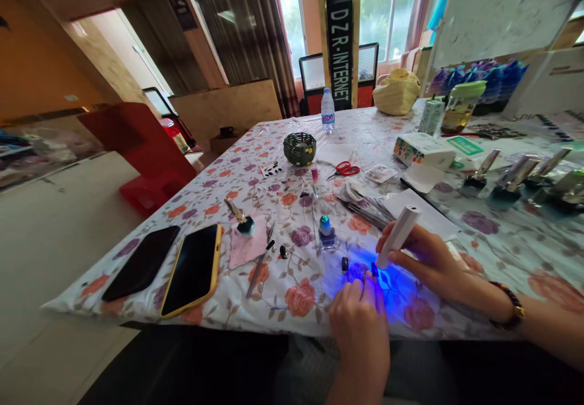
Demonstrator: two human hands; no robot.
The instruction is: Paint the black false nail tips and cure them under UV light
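Observation:
My right hand (422, 259) is wrapped round a white handheld lamp (398, 236), which is tilted and casts blue light on the flowered tablecloth. Just below the lamp's tip, my left hand (359, 308) has its fingers pressed together at a small dark nail piece (375, 269). Another dark piece (345, 264) lies to the left of it. Behind them stands a small polish bottle (327, 235) with a blue top. An open-looking dark bottle (245, 225) rests on a pink sheet (246, 244), farther left.
Two phones (191, 271) lie at the left front edge. Red scissors (345, 169), a dark woven basket (300, 149) and a water bottle (327, 110) are farther back. Tweezers (365, 213), a tissue box (423, 150) and several polish bottles (508, 183) occupy the right side.

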